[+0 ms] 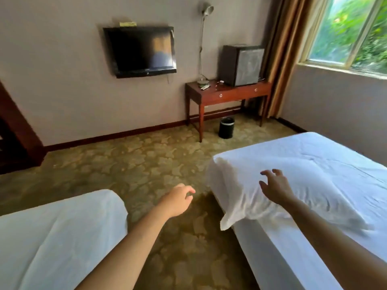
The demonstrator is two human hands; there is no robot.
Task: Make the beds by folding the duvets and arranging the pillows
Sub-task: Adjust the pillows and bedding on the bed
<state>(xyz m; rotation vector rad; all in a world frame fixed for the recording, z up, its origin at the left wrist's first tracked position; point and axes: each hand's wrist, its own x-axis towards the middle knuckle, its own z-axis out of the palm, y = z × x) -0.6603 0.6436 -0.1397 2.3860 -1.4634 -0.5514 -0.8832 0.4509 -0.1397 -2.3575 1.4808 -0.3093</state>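
As you stand in the aisle beside the right bed (314, 147), your right hand (274, 187) hovers over the white pillow (236, 181), fingers spread and slightly hooked. It holds nothing, and whether the fingertips touch the cloth cannot be told. The spread looks made for a broad grab at soft fabric.

Your left hand (178, 200) is empty too. Its fingers are loosely curled above the patterned carpet (136, 164), off the aisle edge of the right bed and near the pillow's hanging corner. From there it can probably catch that corner once the right hand lifts.

The pillow lies askew at the foot corner of the right bed, one corner drooping over the mattress side toward the aisle. That is the wrong end for it, so the step in hand seems to be picking it up and carrying it to the head of the right bed, which is out of view.

The rest of the right bed shows only a wrinkled white sheet. No folded duvet is visible on it. Across the aisle from the right bed, the left bed (52, 237) shows a smooth white cover, and you cannot tell whether that is sheet or duvet.

Take the pillow with both hands: gripped one-handed by the middle, it will likely sag and drag.
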